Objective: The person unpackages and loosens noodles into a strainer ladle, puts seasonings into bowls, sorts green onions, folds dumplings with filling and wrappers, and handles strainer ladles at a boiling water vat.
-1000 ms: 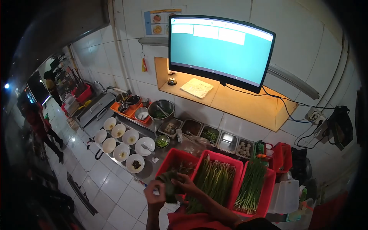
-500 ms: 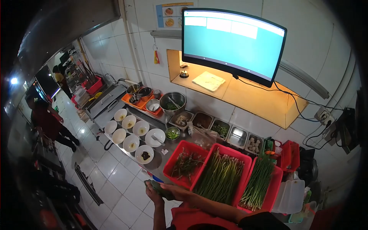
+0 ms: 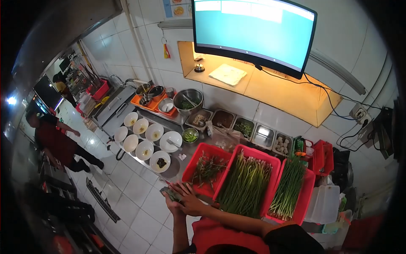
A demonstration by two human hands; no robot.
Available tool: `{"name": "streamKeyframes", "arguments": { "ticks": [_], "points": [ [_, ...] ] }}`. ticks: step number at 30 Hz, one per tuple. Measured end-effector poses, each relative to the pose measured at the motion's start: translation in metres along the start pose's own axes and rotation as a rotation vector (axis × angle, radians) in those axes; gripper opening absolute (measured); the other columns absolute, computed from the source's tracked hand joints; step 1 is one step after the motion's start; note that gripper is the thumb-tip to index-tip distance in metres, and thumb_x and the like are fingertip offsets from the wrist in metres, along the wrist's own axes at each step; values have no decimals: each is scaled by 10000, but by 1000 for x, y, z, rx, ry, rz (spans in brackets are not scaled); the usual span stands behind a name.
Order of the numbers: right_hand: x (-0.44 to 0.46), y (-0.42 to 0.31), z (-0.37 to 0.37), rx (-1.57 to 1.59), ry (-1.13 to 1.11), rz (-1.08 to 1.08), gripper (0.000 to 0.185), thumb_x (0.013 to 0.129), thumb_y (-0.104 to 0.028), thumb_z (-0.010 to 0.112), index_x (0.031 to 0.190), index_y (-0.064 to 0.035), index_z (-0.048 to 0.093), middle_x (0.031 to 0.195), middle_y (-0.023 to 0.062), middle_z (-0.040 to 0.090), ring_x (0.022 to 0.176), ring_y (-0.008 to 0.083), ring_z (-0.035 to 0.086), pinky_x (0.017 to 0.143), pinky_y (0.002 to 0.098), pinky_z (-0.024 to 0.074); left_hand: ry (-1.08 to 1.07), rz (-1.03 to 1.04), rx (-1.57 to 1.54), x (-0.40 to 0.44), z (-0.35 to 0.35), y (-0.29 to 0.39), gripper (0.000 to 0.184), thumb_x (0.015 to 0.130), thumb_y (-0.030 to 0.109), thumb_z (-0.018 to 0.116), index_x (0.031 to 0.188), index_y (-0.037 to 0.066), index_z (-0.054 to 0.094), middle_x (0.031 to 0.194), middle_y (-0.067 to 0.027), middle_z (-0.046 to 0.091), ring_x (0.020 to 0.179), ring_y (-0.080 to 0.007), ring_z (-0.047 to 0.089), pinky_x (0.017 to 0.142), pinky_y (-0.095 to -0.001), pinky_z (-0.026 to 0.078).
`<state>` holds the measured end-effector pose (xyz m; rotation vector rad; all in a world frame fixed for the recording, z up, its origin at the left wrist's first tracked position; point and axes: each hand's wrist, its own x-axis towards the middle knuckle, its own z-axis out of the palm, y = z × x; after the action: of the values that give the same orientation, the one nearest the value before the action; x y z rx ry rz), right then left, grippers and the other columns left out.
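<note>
Right hand (image 3: pixel 189 202) outstretched over a greenish bundle (image 3: pixel 172 194) (can't name it!), left hand (image 3: pixel 171 206) gripping beneath, red tub (image 3: pixel 192 172) at their one o'clock!

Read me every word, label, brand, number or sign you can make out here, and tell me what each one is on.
None can be read.
Monitor: the white panels at its top may hold text, but it is too small and washed out.
Wall poster: food pictures show, cut off by the frame's top edge; any wording is too small.
Elsewhere: no legible label, brand, number or sign.
</note>
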<state>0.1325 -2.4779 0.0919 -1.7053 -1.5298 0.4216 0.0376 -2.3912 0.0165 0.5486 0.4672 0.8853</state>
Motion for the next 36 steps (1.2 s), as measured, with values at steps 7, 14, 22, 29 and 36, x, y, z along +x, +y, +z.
{"name": "streamKeyframes", "arguments": {
  "ticks": [7, 14, 22, 29, 36],
  "points": [
    [-12, 4, 19, 6, -129, -100, 645, 1022, -498, 371, 1503, -70, 336, 1599, 139, 228, 1509, 317, 82, 1206, 535, 80, 108, -27, -76, 10, -30, 4, 489, 1051, 479, 344, 1263, 56, 468, 1248, -148, 597, 1171, -307, 556, 1010, -467, 462],
    [-2, 11, -8, 342, -721, 137, 536, 1042, -425, 368, 1364, -17, 496, 1494, 227, 389, 1437, 350, 294, 1179, 492, 200, 221, -17, -99, -1, -100, -16, 593, 1028, 541, 343, 1288, 21, 463, 1286, -179, 575, 1181, -377, 550, 1022, -535, 447],
    [-32, 22, 56, -51, -344, -112, 738, 1014, -559, 336, 1544, -55, 234, 1588, 174, 256, 1486, 301, 196, 1201, 494, 119, 300, -156, -94, -11, -68, -15, 497, 980, 574, 469, 1100, 93, 517, 1067, -111, 578, 958, -289, 587, 830, -466, 513],
    [-35, 55, 103, 813, -434, 122, 683, 1026, -530, 361, 1512, -51, 318, 1537, 179, 358, 1426, 295, 335, 1151, 455, 272, 720, 74, -26, -7, -61, -19, 401, 957, 518, 567, 909, 130, 479, 786, -26, 487, 739, -182, 521, 635, -382, 470],
    [-41, 36, 62, 1366, -651, 492, 650, 1034, -501, 387, 1490, -39, 349, 1487, 179, 427, 1351, 294, 438, 1110, 441, 344, 952, 223, 302, 6, -89, -5, 453, 950, 502, 593, 840, 66, 546, 763, -58, 557, 674, -178, 554, 573, -342, 468]
  ]
}}
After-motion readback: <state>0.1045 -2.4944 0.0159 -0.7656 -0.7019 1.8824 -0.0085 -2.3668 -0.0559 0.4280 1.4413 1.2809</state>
